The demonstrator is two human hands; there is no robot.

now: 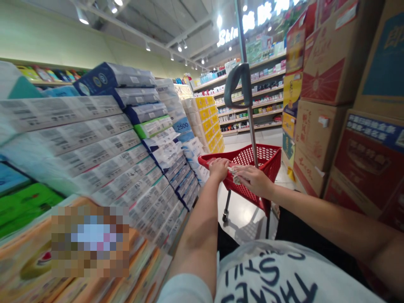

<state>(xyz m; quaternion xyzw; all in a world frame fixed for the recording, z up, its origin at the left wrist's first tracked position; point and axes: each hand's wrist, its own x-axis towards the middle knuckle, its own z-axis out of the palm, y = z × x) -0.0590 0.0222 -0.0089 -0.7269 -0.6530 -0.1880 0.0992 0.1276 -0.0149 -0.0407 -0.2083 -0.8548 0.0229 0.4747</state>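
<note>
A red plastic shopping cart (268,162) with perforated basket walls stands in front of me. My left hand (220,168) is closed over the cart's near rim, toward its left corner. Close beside it, my right hand (254,180) has its fingers closed on a crumpled whitish cloth (236,173), against the same rim. I cannot tell whether this is fabric or tissue. A metal pole (251,126) with a grey loop handle (232,88) rises by the basket.
Tall stacks of wrapped paper packs (104,147) line my left, with orange packs (151,261) nearer. Cardboard cartons (325,80) are piled on my right. Yellow-and-white packs (205,122) and stocked shelves (265,92) stand ahead. Pale floor (243,216) shows beneath the cart.
</note>
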